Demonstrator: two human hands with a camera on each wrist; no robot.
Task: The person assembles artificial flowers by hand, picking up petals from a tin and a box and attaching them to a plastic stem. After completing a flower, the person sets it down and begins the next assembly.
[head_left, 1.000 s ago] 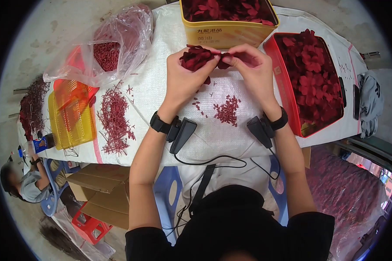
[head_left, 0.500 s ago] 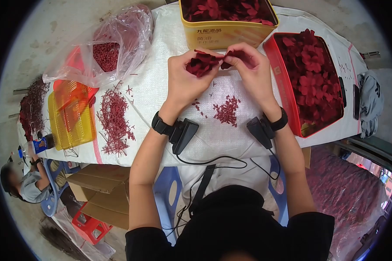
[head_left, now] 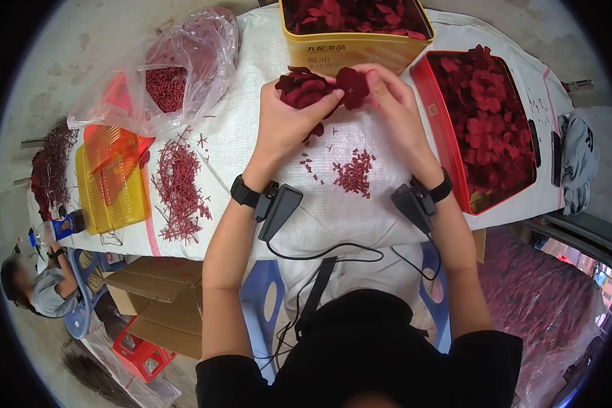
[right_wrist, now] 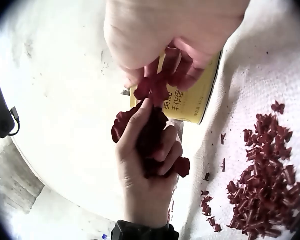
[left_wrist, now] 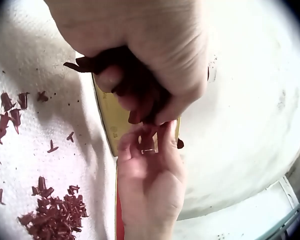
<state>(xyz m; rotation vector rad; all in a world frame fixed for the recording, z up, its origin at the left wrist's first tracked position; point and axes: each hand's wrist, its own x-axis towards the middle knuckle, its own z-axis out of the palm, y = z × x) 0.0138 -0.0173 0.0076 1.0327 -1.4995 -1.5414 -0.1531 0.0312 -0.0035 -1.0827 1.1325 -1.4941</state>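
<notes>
In the head view the left hand [head_left: 289, 119] holds a bunch of dark red fabric petals [head_left: 302, 88] in curled fingers. Its thumb presses near a flat petal layer [head_left: 351, 90] with a small cross mark at its centre. Opposite, the right hand [head_left: 396, 112] has its thumb lifted apart and its fingers partly behind that layer. In the right wrist view the right fingers [right_wrist: 190, 75] hang loosely bent at the layer's edge, above the left thumb. A heap of short red plastic bits [head_left: 355, 174] lies on the white cloth below the hands.
A yellow tin [head_left: 360, 60] of red petals stands beyond the hands, and a red tin [head_left: 442, 129] of petals at right. At left are a clear bag [head_left: 211, 54], a yellow tray [head_left: 92, 197] and thin red stems [head_left: 178, 183]. Another person [head_left: 51, 292] sits far left.
The right hand's thumb has lifted from its pinch beside the bunch, and the flat layer with the cross mark now faces up between the hands. The left hand has tilted slightly.
</notes>
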